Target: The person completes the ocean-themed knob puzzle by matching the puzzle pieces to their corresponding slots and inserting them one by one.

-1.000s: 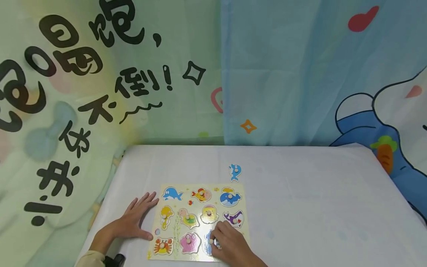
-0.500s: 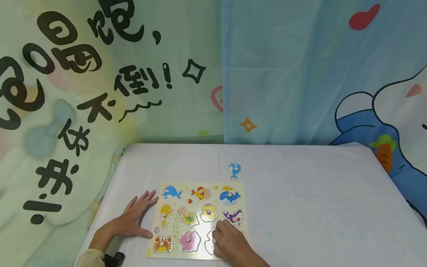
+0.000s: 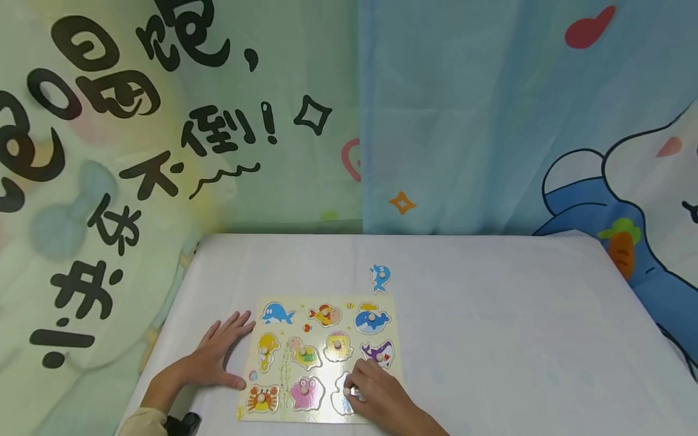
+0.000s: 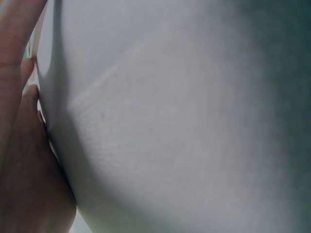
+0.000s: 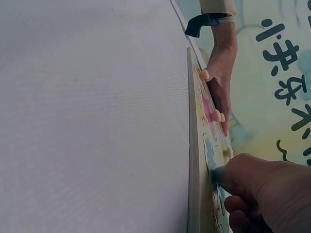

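Note:
A sea-animal knob puzzle board (image 3: 256, 418) lies on the white table. My right hand (image 3: 378, 393) is over its lower right part, thumb and fingertips pinching a knobbed puzzle piece (image 5: 218, 175) that the hand mostly hides. Beside the fingers shows a pale, glaring outline; I cannot tell whether the piece sits fully in it. My left hand (image 3: 215, 357) rests on the table with fingers spread, its thumb tip at the board's left edge. Beyond the board's top edge lies a loose blue dolphin piece (image 3: 380, 278). The blue dolphin picture (image 3: 277, 313) at top left shows no knob.
Several knobbed pieces sit in the board, among them a crab (image 3: 263, 399), a pink animal (image 3: 306, 393) and a blue whale (image 3: 373, 321). White cloth covers the table (image 3: 518, 339). Printed curtains (image 3: 463, 121) hang behind and at the left.
The blue seen beside my right fingers a second ago now looks pale and outlined. The right hand has shifted only slightly; the left hand stays put. The whole view drifts a little.

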Motion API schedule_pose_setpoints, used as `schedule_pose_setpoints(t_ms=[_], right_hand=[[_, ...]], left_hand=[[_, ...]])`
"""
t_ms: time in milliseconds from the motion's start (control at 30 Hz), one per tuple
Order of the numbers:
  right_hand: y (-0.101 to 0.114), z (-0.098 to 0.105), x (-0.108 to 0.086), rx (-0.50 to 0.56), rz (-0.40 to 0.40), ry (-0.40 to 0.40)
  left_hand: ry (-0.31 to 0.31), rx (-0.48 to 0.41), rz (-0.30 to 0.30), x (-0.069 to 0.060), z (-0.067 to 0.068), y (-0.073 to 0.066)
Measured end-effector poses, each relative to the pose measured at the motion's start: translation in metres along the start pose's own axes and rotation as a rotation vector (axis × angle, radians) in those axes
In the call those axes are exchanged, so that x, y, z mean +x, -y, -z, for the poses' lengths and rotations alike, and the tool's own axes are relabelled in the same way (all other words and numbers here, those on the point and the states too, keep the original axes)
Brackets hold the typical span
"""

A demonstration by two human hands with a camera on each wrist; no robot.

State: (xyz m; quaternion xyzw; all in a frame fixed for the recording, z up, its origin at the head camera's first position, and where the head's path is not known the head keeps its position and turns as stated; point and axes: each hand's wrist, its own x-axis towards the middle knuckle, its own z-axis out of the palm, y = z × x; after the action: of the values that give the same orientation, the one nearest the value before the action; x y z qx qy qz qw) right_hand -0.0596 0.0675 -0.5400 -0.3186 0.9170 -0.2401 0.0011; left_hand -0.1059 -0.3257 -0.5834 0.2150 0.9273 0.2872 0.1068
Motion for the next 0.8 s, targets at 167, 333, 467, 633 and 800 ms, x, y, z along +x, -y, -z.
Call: schedule_pose_setpoints(t_ms=[167, 333, 467, 633, 800], right_hand=[[0.006, -0.001, 0.002, 0.006, 0.006, -0.015], [0.013, -0.005, 0.008, -0.056, 0.046, -0.034], [0.018, -0.009, 0.011, -0.104, 0.062, -0.021], [0.022, -0.012, 0.014, -0.187, 0.123, -0.077], [0.025, -0.010, 0.020, -0.114, 0.090, -0.162]], left_hand=[[0.008, -0.015, 0.049, -0.002, -0.003, 0.002], [0.007, -0.027, 0.051, -0.002, -0.001, -0.002], [0.011, -0.039, 0.026, -0.003, 0.001, -0.006], [0.006, -0.010, -0.003, -0.004, 0.004, -0.009], [-0.016, -0.027, -0.018, -0.003, 0.004, -0.010]])
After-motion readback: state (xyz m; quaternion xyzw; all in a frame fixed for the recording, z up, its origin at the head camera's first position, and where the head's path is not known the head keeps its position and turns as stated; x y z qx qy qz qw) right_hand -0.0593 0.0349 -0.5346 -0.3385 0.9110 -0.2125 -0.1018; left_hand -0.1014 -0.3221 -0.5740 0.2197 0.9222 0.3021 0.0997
